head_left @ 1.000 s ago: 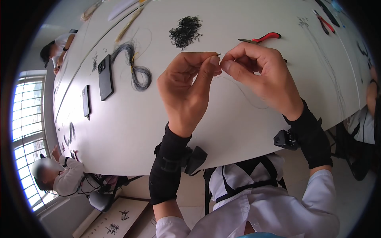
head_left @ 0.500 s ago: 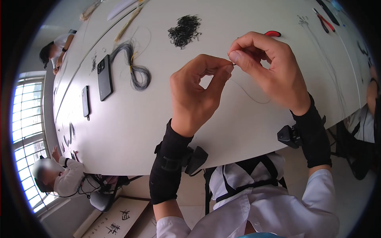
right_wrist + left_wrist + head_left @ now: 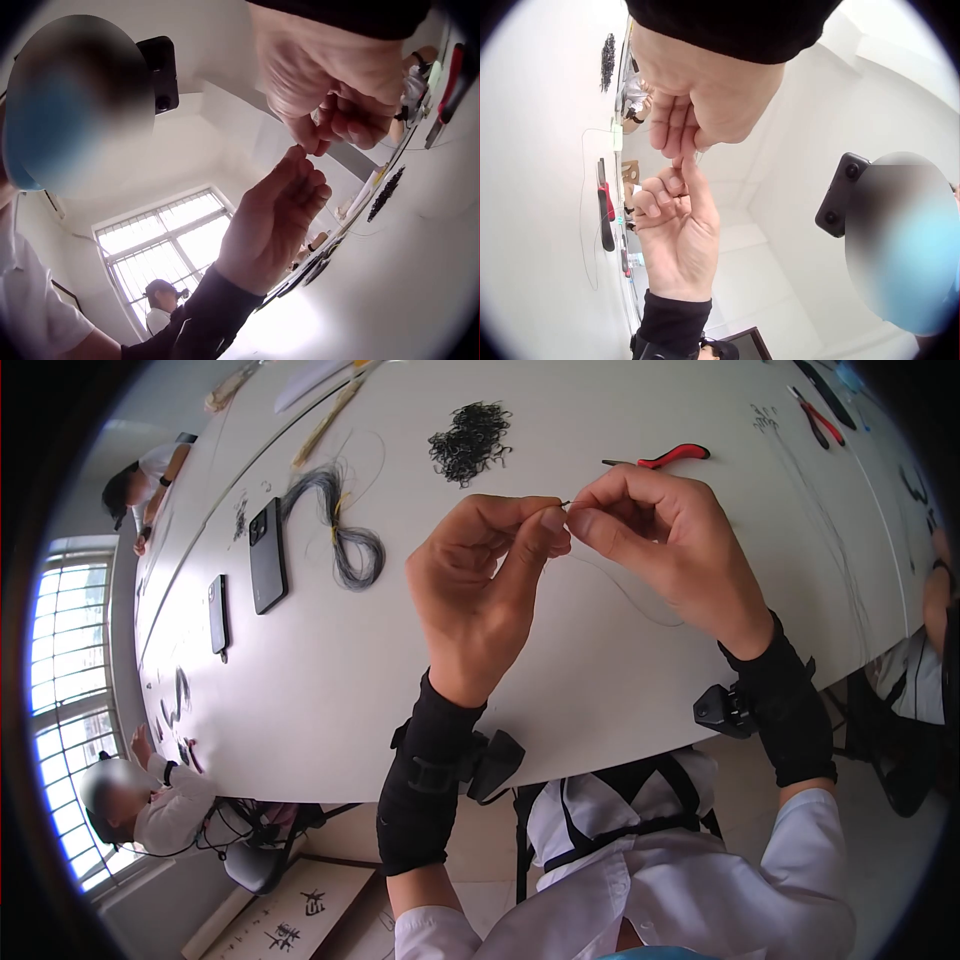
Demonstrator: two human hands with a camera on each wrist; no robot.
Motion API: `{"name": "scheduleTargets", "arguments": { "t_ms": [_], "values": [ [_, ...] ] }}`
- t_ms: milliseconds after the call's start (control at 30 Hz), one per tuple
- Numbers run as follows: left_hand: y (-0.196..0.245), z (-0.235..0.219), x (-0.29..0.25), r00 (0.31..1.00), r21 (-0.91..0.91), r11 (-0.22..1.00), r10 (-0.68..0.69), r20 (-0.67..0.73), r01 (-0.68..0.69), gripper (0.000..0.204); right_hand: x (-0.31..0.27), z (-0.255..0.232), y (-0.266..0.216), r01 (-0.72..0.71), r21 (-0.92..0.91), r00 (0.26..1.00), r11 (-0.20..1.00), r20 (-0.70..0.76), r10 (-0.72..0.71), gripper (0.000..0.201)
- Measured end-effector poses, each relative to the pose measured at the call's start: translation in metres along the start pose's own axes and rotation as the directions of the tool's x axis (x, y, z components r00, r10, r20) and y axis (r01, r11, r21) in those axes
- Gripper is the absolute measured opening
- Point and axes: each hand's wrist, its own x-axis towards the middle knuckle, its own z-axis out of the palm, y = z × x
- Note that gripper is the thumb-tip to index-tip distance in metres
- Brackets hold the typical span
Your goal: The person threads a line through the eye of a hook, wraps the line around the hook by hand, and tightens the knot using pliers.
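Above the white table point(image 3: 560, 700) both hands meet fingertip to fingertip. Thumb and index finger of my left hand point(image 3: 472, 585) pinch a tiny dark hook point(image 3: 565, 504), most of it hidden by the fingers. My right hand point(image 3: 678, 550) pinches a thin line right beside the hook's tip. From the hands the line point(image 3: 635, 605) hangs in a loose curve, and it also shows in the left wrist view. Beyond the fingers lies a heap of small black hooks point(image 3: 470, 442). Red-handled pliers point(image 3: 675, 456) lie just behind the right hand.
A tied bundle of grey line point(image 3: 355, 555) and two phones point(image 3: 266, 555) lie to the left. At the right are long lines with hooks point(image 3: 765, 418) at their ends and a second pair of red-and-black pliers point(image 3: 818, 418). Other people sit around the table.
Both hands shifted right, then back left, staying together. The short stretch of line seen between the fingertips a second ago has closed up. The pliers, briefly mostly covered, show again.
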Motion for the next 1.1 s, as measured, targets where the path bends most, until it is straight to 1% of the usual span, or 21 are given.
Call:
{"name": "scheduleTargets", "arguments": {
  "t_ms": [100,133,200,300,333,400,433,500,533,600,700,800,900,1000,1100],
  "values": [
    [-0.003,0.001,0.000,0.999,0.040,0.999,0.024,-0.045,-0.023,0.010,-0.003,0.004,-0.005,0.065,-0.105,0.997,0.992,-0.027,-0.069,0.010],
    [-0.004,0.001,0.000,0.998,0.055,0.998,0.037,-0.058,-0.033,0.009,-0.004,0.004,-0.006,0.125,-0.203,0.991,0.971,-0.022,-0.132,0.008],
    [-0.007,0.000,0.001,0.998,0.144,0.989,0.037,-0.057,-0.029,0.007,-0.005,0.002,-0.008,0.237,-0.391,0.967,0.889,0.007,-0.254,0.006],
    [-0.011,-0.001,0.002,0.999,0.240,0.970,0.048,-0.026,-0.040,0.006,-0.003,0.003,-0.011,0.319,-0.433,0.934,0.843,-0.008,-0.357,0.005],
    [-0.012,-0.002,0.002,0.999,0.265,0.963,0.052,-0.008,-0.048,0.006,-0.003,0.002,-0.010,0.312,-0.430,0.938,0.847,-0.005,-0.347,0.005],
    [-0.008,-0.002,0.001,0.997,0.311,0.950,0.015,0.075,-0.038,0.008,0.000,-0.003,-0.009,0.294,-0.427,0.945,0.855,-0.004,-0.327,0.005],
    [-0.006,-0.002,0.000,0.993,0.334,0.942,-0.005,0.117,-0.035,0.009,0.000,-0.004,-0.007,0.251,-0.368,0.961,0.895,-0.019,-0.277,0.006],
    [-0.004,-0.001,-0.001,0.989,0.316,0.949,-0.032,0.143,-0.015,0.009,0.001,-0.005,-0.003,0.160,-0.244,0.984,0.957,-0.039,-0.174,0.009],
    [-0.003,0.000,-0.001,0.987,0.308,0.951,-0.046,0.155,-0.004,0.009,0.002,-0.006,-0.001,0.120,-0.182,0.992,0.976,-0.026,-0.126,0.011],
    [-0.001,0.000,-0.002,0.985,0.269,0.963,-0.056,0.162,0.011,0.010,0.004,-0.008,0.000,0.034,-0.057,0.999,0.998,0.011,-0.033,0.014],
    [-0.001,0.001,-0.002,0.988,0.179,0.984,-0.031,0.150,0.004,0.010,0.006,-0.014,-0.001,-0.029,-0.030,0.999,0.999,0.022,0.029,0.018],
    [0.000,0.002,-0.003,0.995,0.100,0.995,-0.014,0.100,0.004,0.010,0.005,-0.012,-0.002,-0.206,0.069,0.977,0.976,0.064,0.202,0.019],
    [-0.001,0.003,-0.002,0.999,0.065,0.998,0.015,0.045,-0.018,0.010,0.003,-0.008,-0.001,-0.213,0.139,0.975,0.967,0.094,0.201,0.020],
    [-0.004,0.001,-0.001,0.999,0.053,0.998,0.033,0.011,-0.034,0.009,0.002,-0.002,-0.001,-0.148,0.101,0.988,0.984,0.068,0.142,0.019],
    [-0.006,0.000,0.000,0.999,0.069,0.997,0.034,-0.032,-0.032,0.008,0.001,0.002,0.007,-0.051,0.037,0.998,0.998,0.045,0.049,0.018]
  ]
}}
